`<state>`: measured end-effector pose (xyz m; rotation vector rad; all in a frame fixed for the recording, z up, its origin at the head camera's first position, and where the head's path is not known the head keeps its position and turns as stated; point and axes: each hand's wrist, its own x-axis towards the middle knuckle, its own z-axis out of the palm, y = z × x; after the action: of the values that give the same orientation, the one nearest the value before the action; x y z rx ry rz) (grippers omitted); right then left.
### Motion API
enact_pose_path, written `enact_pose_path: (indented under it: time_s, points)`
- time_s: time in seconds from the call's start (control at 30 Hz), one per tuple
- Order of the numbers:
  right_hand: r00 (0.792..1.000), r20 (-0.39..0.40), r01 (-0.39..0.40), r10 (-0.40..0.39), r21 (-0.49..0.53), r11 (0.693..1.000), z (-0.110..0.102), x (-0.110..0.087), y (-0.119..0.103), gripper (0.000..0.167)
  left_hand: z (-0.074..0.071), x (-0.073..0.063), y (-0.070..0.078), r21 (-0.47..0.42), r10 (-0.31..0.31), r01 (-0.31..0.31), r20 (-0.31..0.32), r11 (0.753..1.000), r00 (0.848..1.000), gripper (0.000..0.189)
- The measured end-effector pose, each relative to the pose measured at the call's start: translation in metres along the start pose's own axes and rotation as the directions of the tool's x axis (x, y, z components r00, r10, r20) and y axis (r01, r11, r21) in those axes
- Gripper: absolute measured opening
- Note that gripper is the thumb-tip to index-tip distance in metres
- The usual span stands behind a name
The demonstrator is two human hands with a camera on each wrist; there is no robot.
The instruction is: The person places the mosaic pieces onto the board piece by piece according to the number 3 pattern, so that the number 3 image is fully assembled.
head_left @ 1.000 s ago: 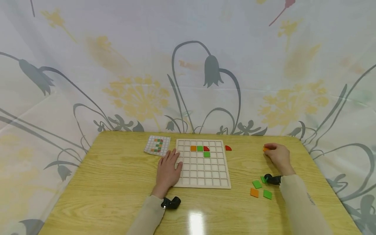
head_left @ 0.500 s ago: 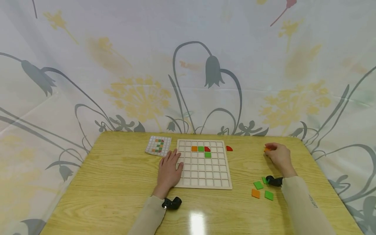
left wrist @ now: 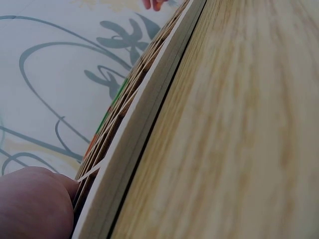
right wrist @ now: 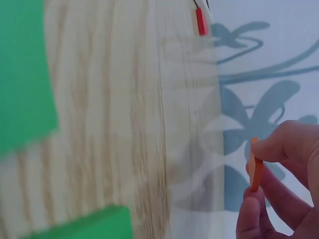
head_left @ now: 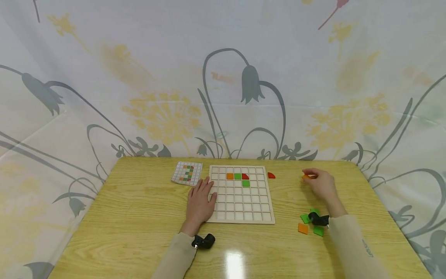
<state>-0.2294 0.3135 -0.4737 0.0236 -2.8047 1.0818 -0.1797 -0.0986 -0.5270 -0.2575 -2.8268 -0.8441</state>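
My right hand (head_left: 321,186) pinches an orange square tile (right wrist: 255,169) between thumb and fingers, above the right side of the table. My left hand (head_left: 200,202) rests with straight fingers over the left edge of a pale wooden grid board (head_left: 244,207). In the board's upper rows sit an orange tile (head_left: 230,176), a green tile (head_left: 237,176), a red quarter-round tile (head_left: 245,176) and, under the red one, another green tile (head_left: 246,183). Left of the board lies a paper pattern card (head_left: 177,170), its grid showing coloured squares.
A loose red quarter-round piece (head_left: 271,175) lies just right of the board. Near the right forearm are a flat orange tile (head_left: 303,228) and several green tiles (head_left: 318,231), partly covered by the black wrist camera (head_left: 318,219). A flower-patterned curtain (head_left: 223,77) hangs behind the table.
My right hand has moved a little left toward the board, carrying the orange tile. My left hand stays in place on the board's edge.
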Motion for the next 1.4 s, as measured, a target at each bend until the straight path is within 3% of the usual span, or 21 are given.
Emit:
enact_pose_path:
  time_s: [0.23, 0.8, 1.17, 1.4]
  points:
    - [1.0, -0.005, 0.015, -0.015, 0.004, 1.0, 0.01, -0.008, -0.019, 0.03, -0.001, 0.0, 0.001, 0.008, 0.0, 0.0, 0.004, 1.0, 1.0, 0.046]
    - [0.987, 0.04, 0.152, -0.153, 0.035, 0.988, 0.049, -0.032, -0.068, 0.022, 0.0, 0.0, 0.0, 0.004, 0.005, -0.005, -0.002, 1.0, 1.0, 0.045]
    - [0.949, 0.149, 0.28, -0.277, 0.004, 0.96, 0.087, -0.035, -0.087, 0.014, -0.001, 0.001, 0.0, 0.018, -0.007, 0.007, 0.017, 1.0, 1.0, 0.046]
    - [0.942, 0.238, 0.238, -0.235, 0.016, 0.971, 0.099, -0.032, -0.097, 0.012, -0.002, 0.0, 0.002, 0.018, -0.012, 0.011, 0.023, 1.0, 1.0, 0.046]
